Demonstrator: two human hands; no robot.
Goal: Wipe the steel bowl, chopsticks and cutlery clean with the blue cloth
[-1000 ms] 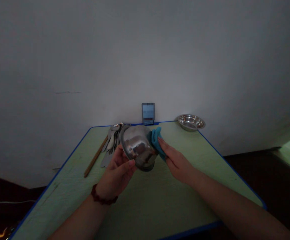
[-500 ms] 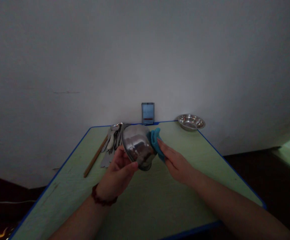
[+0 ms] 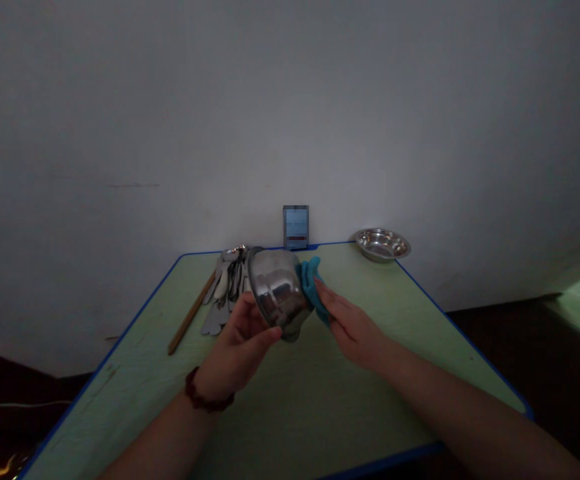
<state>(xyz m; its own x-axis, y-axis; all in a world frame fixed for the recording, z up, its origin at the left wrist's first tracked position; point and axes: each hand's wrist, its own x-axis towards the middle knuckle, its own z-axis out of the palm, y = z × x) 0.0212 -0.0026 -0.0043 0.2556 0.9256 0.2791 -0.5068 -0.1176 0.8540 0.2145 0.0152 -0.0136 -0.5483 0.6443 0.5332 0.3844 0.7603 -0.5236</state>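
My left hand (image 3: 237,350) grips a shiny steel bowl (image 3: 277,290) by its rim and holds it tilted on its side above the green table (image 3: 290,400). The bowl's rounded outside faces me. My right hand (image 3: 353,327) presses a blue cloth (image 3: 311,283) against the right side of the bowl, fingers closed on the cloth. A dark bead bracelet (image 3: 205,398) circles my left wrist.
Several metal spoons (image 3: 225,287) and wooden chopsticks (image 3: 190,313) lie at the table's far left. A second steel dish (image 3: 383,244) sits at the far right corner. A small blue card (image 3: 296,227) leans on the white wall.
The bowl has turned slightly in my left hand, its rim rotating more upright. The cloth and my right hand stay against its right side.
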